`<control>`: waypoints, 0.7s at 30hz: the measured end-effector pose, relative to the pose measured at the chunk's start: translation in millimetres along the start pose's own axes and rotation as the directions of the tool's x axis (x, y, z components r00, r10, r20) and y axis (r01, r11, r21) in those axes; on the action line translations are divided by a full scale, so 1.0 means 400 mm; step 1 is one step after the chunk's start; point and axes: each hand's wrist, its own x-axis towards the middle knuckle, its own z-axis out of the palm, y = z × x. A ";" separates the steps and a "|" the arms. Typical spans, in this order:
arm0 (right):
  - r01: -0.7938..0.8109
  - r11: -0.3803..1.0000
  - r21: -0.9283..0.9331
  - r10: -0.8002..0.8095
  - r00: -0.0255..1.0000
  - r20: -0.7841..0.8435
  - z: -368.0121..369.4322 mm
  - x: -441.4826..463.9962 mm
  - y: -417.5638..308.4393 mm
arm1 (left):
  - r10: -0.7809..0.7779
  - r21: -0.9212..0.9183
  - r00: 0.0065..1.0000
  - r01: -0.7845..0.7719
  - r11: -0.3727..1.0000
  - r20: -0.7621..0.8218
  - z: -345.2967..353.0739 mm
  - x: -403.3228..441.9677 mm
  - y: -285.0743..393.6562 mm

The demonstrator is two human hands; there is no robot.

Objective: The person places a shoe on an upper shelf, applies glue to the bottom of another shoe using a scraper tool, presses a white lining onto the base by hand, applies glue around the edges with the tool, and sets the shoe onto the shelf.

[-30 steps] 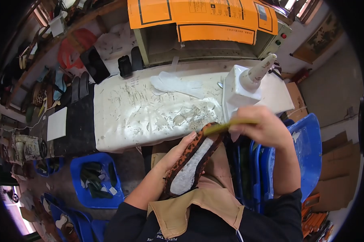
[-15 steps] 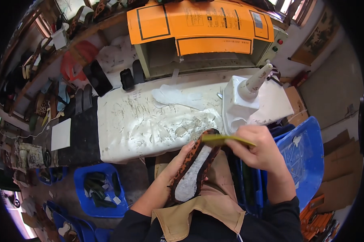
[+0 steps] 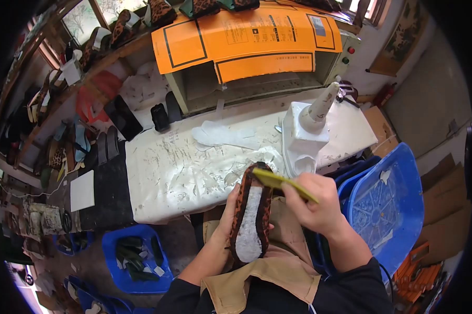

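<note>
A leopard-print shoe [image 3: 250, 220], sole side up, has a pale, rough strip down its middle and a dark edge around it. My left hand [image 3: 227, 217] grips it along its left side, above my lap. In my right hand [image 3: 316, 203] is a flat yellow-green brush [image 3: 285, 184], held at its right part. The brush's far tip meets the narrow upper end of the shoe. Its bristles cannot be made out. Just beyond, on the bench, stands a white container [image 3: 307, 133] with a tall cone on top.
Thin white sheets [image 3: 223, 136] lie on the stained white bench [image 3: 168, 172]. An orange cardboard sheet [image 3: 246, 42] covers a box-like machine behind. A blue tub [image 3: 387, 209] stands right; another blue tub [image 3: 136, 277] with dark items sits lower left. Leopard-print shoes line the shelf [image 3: 136, 39].
The shoe now points more straight up and has shifted slightly left. The brush has moved left and tilts more steeply over the shoe's upper end. The camera view has shifted slightly.
</note>
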 end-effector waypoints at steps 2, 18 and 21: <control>0.006 0.995 -0.104 -0.024 0.985 -0.170 0.024 0.007 0.008 | 0.017 -0.023 1.000 -0.017 1.000 -0.015 0.011 -0.002 0.001; 0.022 0.982 -0.189 -0.043 0.993 -0.106 0.065 -0.019 0.018 | 0.133 -0.001 0.987 -0.134 0.991 -0.087 0.028 0.024 0.021; 0.052 0.990 -0.131 -0.052 0.999 0.000 0.080 -0.034 0.005 | 0.202 -0.048 0.975 -0.207 0.977 -0.088 0.022 0.042 0.014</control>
